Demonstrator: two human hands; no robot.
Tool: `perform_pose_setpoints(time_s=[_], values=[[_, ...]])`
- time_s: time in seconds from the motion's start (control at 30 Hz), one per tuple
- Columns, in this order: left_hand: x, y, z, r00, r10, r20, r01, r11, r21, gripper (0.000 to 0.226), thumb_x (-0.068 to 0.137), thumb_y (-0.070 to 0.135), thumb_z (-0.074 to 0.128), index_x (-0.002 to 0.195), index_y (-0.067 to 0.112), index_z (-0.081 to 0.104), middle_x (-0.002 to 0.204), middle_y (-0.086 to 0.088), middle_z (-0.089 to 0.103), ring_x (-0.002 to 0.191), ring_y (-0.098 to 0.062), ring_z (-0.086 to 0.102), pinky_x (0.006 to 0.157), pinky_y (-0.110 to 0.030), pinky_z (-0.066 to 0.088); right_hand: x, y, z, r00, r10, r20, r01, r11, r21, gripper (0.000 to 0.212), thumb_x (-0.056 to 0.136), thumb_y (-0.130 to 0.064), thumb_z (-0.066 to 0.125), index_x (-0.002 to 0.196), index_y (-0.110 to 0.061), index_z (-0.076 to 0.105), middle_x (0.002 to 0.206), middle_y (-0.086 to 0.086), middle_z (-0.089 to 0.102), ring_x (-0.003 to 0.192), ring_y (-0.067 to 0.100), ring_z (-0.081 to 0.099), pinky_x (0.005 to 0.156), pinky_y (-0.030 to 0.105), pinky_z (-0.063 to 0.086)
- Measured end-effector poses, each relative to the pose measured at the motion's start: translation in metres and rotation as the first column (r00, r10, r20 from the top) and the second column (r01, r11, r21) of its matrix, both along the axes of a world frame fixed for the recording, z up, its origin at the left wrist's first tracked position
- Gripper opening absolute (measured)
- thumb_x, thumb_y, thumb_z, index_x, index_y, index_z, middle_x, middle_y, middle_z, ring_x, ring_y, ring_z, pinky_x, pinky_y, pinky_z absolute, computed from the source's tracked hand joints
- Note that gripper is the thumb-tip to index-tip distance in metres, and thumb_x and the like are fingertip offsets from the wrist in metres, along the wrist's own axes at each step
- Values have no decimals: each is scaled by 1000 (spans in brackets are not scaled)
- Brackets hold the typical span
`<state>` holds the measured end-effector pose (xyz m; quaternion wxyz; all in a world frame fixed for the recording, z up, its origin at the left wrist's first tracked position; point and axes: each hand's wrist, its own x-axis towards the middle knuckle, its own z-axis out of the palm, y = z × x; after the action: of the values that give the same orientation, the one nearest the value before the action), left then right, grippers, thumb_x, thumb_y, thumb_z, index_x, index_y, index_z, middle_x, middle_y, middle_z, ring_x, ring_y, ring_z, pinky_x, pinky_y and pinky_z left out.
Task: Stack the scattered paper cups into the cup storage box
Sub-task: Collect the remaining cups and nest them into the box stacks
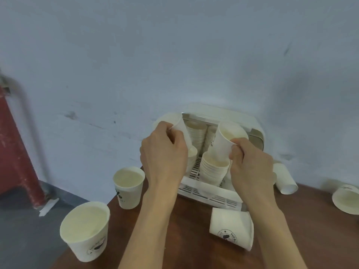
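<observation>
Left hand (164,152) grips one paper cup (181,131); right hand (250,162) pinches another cup (223,144) over the storage box (209,193); printed logos unreadable.

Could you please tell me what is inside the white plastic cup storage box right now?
The white plastic cup storage box holds stacks of nested white paper cups; the hands hide part of the interior.

Cup stacks (213,169) stand in the storage box (209,195) on the table (186,230), loose cups apparently either side.
</observation>
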<state>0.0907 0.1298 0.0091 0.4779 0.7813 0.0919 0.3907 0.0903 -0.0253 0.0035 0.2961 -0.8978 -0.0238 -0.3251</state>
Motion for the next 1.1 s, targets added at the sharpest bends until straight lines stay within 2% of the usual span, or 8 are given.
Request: perform_pose_setpoints(time_s=[0.17,0.33,0.4,0.63,0.87,1.1], values=[[4,-1,-4,1000,-16,-14,17,1000,27,21,91,20,44,95,18,64,72,0,63,74,-25,57,68,-36,43,4,-7,-3,995,-13,-97,4,996,-92,27,100,-14,39,115,-17,62,93,3,65,88,25,56,66,31,33],[7,-2,-8,997,-56,-53,61,993,102,19,93,19,41,88,15,59,68,-2,59,70,-25,53,61,-35,38,14,-7,-12,990,11,-140,-37,982,-184,21,97,-12,40,97,-15,60,81,3,61,81,26,56,68,37,42],[8,-4,-9,996,-69,-60,77,989,129,19,93,20,40,87,15,57,68,-2,59,70,-26,53,61,-37,40,15,-5,-16,986,3,-167,-42,973,-227,19,95,-7,41,94,-15,58,78,2,57,78,25,54,64,35,40],[10,-4,-13,992,-91,-87,104,981,163,23,96,21,37,92,14,58,79,-4,64,79,-31,56,71,-47,48,15,-5,-26,966,-13,-260,-57,963,-263,23,92,-5,40,99,-16,59,88,3,63,84,26,57,72,41,49],[9,-6,-14,981,-137,-139,164,964,208,23,97,18,36,95,13,58,81,-4,63,78,-26,54,70,-44,47,17,-3,-33,943,-15,-333,-81,959,-272,35,92,-9,40,118,-20,61,104,5,67,100,27,59,75,36,47],[14,-4,-20,975,-158,-155,191,954,233,26,99,18,38,106,16,63,93,-1,66,85,-22,55,75,-41,48,15,0,-30,920,-31,-391,-96,949,-300,44,87,-3,40,124,-18,59,114,9,65,108,30,57,82,38,47]])
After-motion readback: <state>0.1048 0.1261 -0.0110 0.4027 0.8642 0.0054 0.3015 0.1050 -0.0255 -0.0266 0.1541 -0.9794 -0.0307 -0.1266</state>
